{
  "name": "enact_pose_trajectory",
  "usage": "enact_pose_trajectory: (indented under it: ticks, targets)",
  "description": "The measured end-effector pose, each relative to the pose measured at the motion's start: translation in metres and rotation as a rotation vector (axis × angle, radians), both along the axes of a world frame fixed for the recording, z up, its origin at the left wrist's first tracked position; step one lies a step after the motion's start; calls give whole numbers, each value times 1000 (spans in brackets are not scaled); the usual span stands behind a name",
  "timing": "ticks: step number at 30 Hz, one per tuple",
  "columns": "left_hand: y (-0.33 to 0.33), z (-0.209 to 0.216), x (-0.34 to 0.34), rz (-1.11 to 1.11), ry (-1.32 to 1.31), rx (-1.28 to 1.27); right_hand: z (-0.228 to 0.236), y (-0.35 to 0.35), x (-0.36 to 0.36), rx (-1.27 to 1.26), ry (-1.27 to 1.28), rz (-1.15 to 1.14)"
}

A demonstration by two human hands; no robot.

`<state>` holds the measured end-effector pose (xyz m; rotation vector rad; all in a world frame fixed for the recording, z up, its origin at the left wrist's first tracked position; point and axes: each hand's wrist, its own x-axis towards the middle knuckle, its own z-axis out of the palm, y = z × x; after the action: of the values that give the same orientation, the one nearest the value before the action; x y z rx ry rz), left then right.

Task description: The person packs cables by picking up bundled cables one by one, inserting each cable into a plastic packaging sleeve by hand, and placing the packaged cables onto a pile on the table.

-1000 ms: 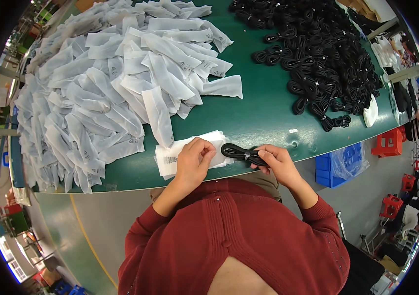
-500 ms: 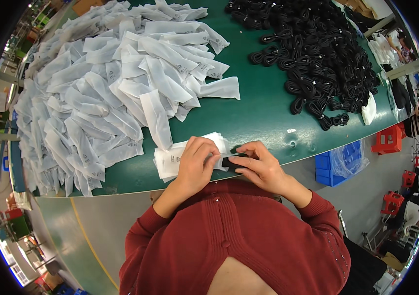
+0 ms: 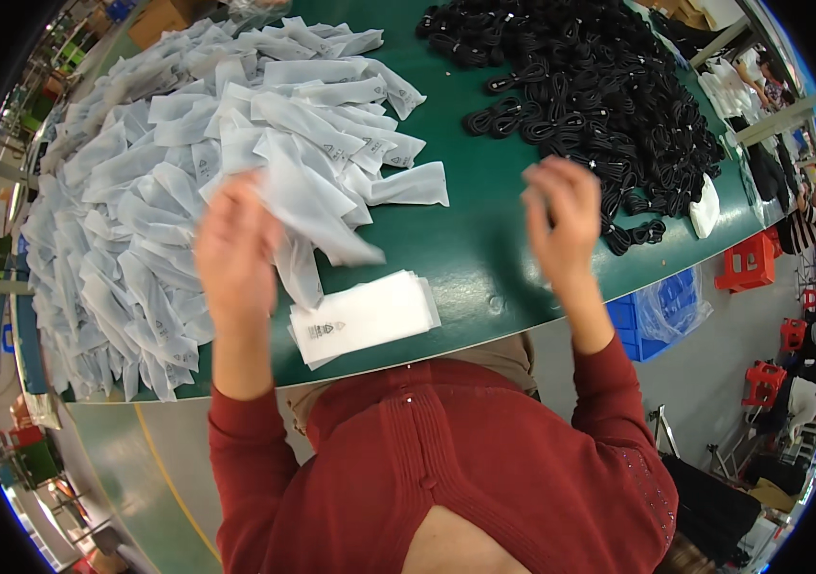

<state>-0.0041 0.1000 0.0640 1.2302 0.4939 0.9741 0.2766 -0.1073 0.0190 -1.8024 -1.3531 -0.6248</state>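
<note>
My left hand (image 3: 240, 249), smeared by motion, is over the pile of filled bags at the left. Its fingers are closed at the side of one frosted plastic bag (image 3: 312, 203), which is blurred too and slants over the others. Toward the black cables, my right hand (image 3: 566, 218) is raised above the green table with bent fingers, thumb apart and nothing in it. Between my arms, a stack of flat frosted bags (image 3: 369, 318) lies at the table's near edge. Coiled black cables (image 3: 609, 105) form a heap at the far right.
The pile of filled bags (image 3: 154, 206) covers the left of the green table (image 3: 465, 263). A white pouch (image 3: 704, 208) lies beside the cables. Below the table's right edge stand a blue crate (image 3: 657, 320) with clear plastic and a red stool (image 3: 748, 263).
Both hands have parted from the near edge, the left to the bag pile with a frosted bag, the right toward the cables. The flat stack is now uncovered.
</note>
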Motion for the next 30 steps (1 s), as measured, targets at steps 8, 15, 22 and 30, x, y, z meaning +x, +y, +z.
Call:
enact_pose_trajectory:
  ticks: [8, 15, 22, 30]
  targets:
    - [-36, -26, 15, 104, 388, 813, -55, -22, 105, -320, -147, -391]
    - [-108, -94, 12, -224, 614, 868, -19, -26, 3, -203, 824, 61]
    - [-111, -108, 16, -102, 666, 919, -28, -42, -63, -353, 728, 271]
    - [-113, -104, 11, -137, 594, 462, -25, -56, -78, -495, 623, 421]
